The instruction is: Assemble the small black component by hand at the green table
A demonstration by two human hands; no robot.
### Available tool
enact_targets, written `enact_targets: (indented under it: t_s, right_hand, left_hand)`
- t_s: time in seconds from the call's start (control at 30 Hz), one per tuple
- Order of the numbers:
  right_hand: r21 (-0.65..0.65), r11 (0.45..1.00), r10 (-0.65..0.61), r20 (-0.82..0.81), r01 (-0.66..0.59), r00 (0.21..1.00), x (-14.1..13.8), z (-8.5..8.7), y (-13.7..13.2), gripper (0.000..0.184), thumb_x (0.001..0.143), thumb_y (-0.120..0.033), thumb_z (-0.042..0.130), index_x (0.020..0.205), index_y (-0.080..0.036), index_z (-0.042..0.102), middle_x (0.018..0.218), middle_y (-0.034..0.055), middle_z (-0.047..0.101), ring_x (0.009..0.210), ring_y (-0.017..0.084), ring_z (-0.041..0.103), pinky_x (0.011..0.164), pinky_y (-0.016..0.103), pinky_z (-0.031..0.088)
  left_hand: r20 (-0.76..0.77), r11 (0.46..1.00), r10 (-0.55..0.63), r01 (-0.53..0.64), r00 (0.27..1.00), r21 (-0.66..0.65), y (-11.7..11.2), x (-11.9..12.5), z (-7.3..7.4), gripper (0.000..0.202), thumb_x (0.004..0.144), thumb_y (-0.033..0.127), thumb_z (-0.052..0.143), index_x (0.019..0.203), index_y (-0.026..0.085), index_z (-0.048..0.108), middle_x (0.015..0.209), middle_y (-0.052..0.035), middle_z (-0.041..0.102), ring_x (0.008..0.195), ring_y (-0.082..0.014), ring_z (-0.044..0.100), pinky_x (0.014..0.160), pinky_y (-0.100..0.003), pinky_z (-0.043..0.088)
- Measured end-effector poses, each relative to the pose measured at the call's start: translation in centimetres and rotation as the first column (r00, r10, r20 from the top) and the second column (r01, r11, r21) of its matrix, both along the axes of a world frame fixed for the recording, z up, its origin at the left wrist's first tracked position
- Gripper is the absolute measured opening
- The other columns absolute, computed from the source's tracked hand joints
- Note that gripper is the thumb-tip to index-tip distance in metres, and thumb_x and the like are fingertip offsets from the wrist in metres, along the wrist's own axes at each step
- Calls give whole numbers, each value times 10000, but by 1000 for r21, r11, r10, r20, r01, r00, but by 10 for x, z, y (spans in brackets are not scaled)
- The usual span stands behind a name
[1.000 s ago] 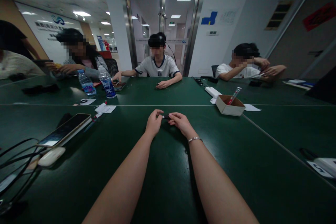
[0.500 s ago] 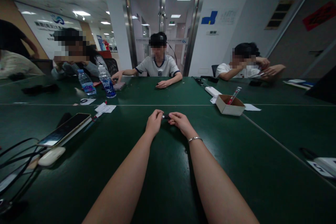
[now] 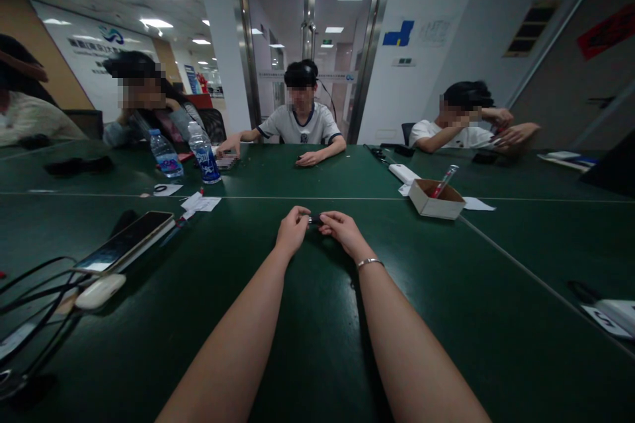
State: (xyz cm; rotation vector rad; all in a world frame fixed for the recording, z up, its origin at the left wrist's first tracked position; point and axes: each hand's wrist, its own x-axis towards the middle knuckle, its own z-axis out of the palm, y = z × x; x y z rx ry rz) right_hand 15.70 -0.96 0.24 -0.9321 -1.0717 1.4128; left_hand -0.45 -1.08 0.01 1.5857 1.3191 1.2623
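Note:
Between my hands is a small dark stick-like object with a silvery part at its left end; its exact kind is too small to make out. My left hand pinches the silvery end between thumb and fingers. On the dark end, my right hand has its fingertips closed. A silver bracelet circles my right wrist. Both hands are just above or resting on the green table; I cannot tell which. Fingers cover both ends of the object.
At left lie a phone, a white rounded device and black cables. Two water bottles stand farther off. A small open box holds a tube. Several people sit around the table, one person directly opposite.
My hands keep the same grip on the small dark object, with hardly any movement. The view shifts slightly. At far left, a person's arm has risen, and the seated person beside has changed hand position.

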Motion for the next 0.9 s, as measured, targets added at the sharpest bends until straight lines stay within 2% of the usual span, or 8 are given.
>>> enact_targets:
  t_s: [0.13,0.27,0.47,0.6,0.7,0.9]
  right_hand:
    - [-8,1000,-13,9,13,1000,0,1,0,286,647,-247,852,843,-122,685,677,42,681,588,111,637,560,182,532]
    - [-12,1000,-6,4,6,1000,0,1,-1,287,651,-216,840,871,-120,682,711,51,693,611,118,650,583,192,544]
    - [51,998,26,32,-28,999,2,0,-2,378,596,-218,856,920,-133,680,711,27,680,579,118,638,500,179,502]
    - [39,999,37,18,-37,999,3,-2,-1,384,584,-194,853,920,-143,671,761,31,684,625,132,658,552,202,528]
    - [41,998,41,22,-42,999,4,-4,1,368,604,-184,840,931,-153,673,788,34,682,648,136,662,584,218,542]
    - [41,999,25,20,-25,1000,4,-6,2,334,639,-141,802,950,-153,680,844,46,684,664,130,660,597,214,544]
  left_hand:
    - [-2,1000,-3,3,1000,-7,0,0,1,222,881,367,459,936,213,609,648,14,570,610,-139,540,574,-243,383]
    - [6,1000,-1,1,1000,5,1,0,-1,181,844,268,479,947,215,618,759,-3,610,696,-141,565,591,-234,396]
    - [-9,1000,-2,2,1000,-13,1,0,-1,223,882,368,455,905,215,616,602,26,536,567,-132,508,545,-238,367]
    - [-3,1000,22,-22,1000,16,2,0,0,172,850,287,485,898,209,631,818,-13,636,738,-144,578,619,-238,416]
    - [5,999,33,-34,999,38,3,0,0,152,828,264,516,899,201,634,947,-36,648,852,-162,589,674,-246,441]
    - [-15,1000,19,-19,1000,-22,1,-2,2,211,868,360,488,903,204,624,794,-24,620,723,-157,566,620,-251,428]
